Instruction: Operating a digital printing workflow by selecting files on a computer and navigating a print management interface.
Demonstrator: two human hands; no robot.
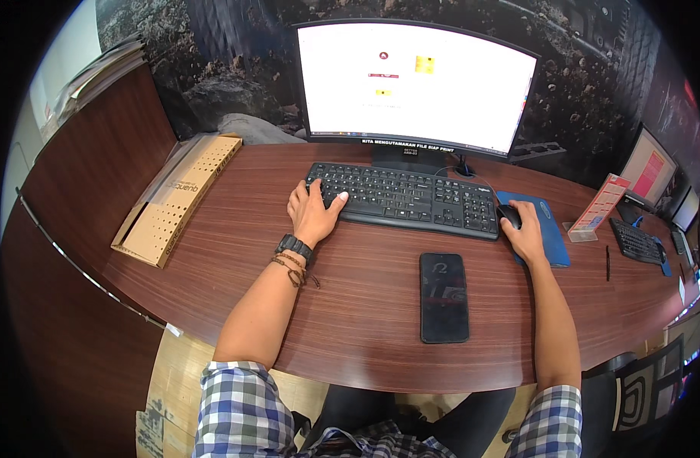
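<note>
My left hand rests at the left end of a black keyboard, its fingers apart on the keys and the thumb pointing right. It holds nothing; a dark watch and a beaded bracelet circle that wrist. My right hand is curled over a black computer mouse, which lies at the left edge of a blue mouse pad. Behind the keyboard, a curved monitor displays a white page with a few small red and yellow graphics. Between my forearms a black smartphone lies with a dark screen.
A flat cardboard box leans by the wooden partition on the left. To the right stand a red-and-white card stand, a pen, a second keyboard and another monitor. A dark chair sits at lower right.
</note>
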